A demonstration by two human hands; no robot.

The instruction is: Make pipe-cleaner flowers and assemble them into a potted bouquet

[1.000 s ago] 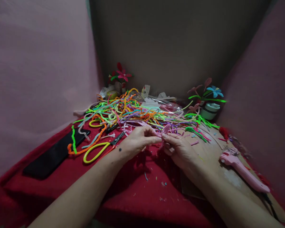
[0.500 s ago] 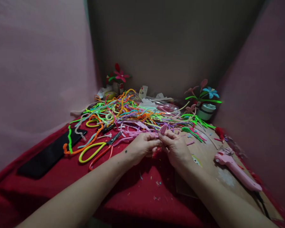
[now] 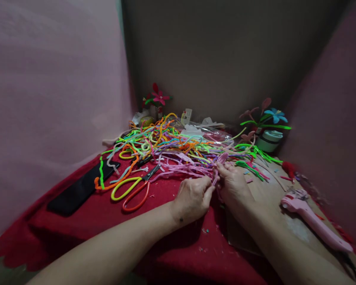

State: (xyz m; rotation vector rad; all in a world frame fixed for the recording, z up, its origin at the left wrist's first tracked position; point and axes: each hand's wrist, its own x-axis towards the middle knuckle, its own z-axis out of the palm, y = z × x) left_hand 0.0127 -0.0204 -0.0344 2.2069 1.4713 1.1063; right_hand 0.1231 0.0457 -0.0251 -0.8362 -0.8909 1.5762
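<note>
My right hand [image 3: 234,184] pinches a pink pipe cleaner piece [image 3: 222,159], whose looped, petal-like end sticks up above the fingers. Just below, my left hand [image 3: 194,198] grips the lower strand of the same pink piece between thumb and curled fingers. Loose pink pipe cleaners [image 3: 184,169] lie right behind my left hand. Scissors [image 3: 145,180] with one yellow and one red handle rest open on the red cloth, left of my hands. Part of the pink piece is hidden by my fingers.
A tangled heap of colourful pipe cleaners [image 3: 166,138] fills the back. On the left lies a black phone-like slab [image 3: 77,192]. A pink glue gun [image 3: 316,219] lies on the cardboard [image 3: 296,229] at right. Fuzzy flowers [image 3: 275,114] stand behind, near a pale green roll [image 3: 269,140].
My left hand has moved down and turned, now gripping the strand below the petal-like loop. The view has shifted, so the table's things sit further right.
</note>
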